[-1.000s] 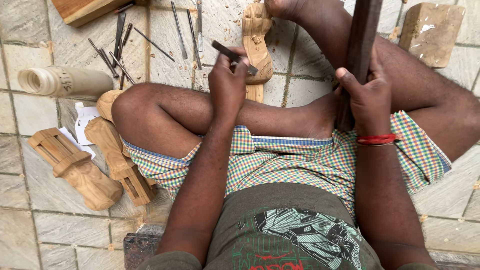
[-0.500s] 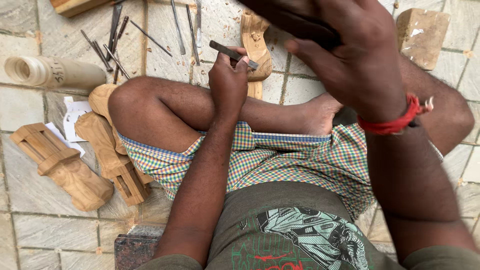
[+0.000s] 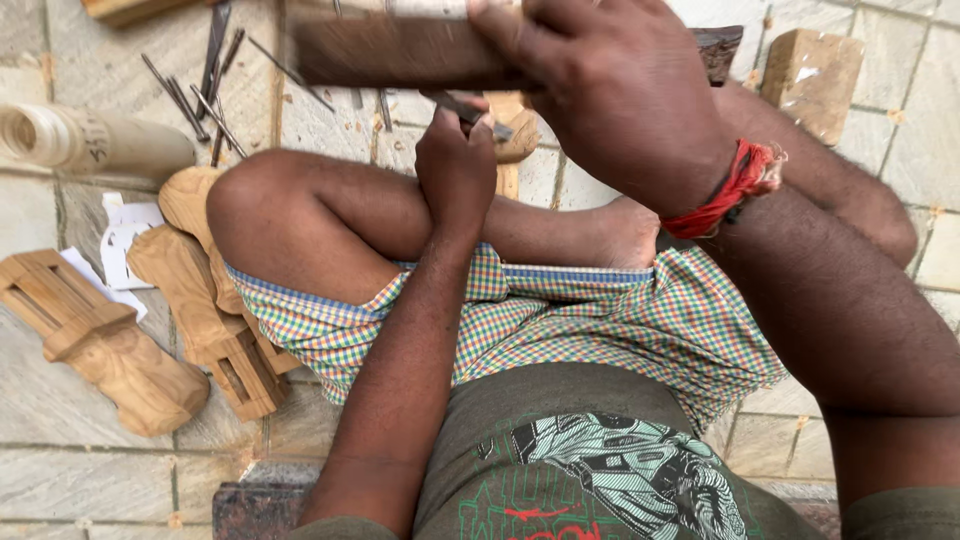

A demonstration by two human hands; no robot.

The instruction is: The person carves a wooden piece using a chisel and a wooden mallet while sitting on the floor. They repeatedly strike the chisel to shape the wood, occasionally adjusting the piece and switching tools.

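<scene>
Floor: grey stone tiles (image 3: 60,480), seen from above a cross-legged sitter.
Left hand (image 3: 455,165): closed around a thin dark metal chisel (image 3: 470,110), tip set on the pale carved wooden piece (image 3: 520,135) just beyond the foot, angled to cut.
Right hand (image 3: 610,85): clenched on a dark wooden mallet block (image 3: 400,50), held above the chisel's butt, apparently to strike.
Beside the left knee: three carved pale wooden figures (image 3: 100,340), possibly more hidden.
Beyond the left knee: about eight loose slender metal chisels (image 3: 205,90); one rolled paper tube (image 3: 90,140).
</scene>
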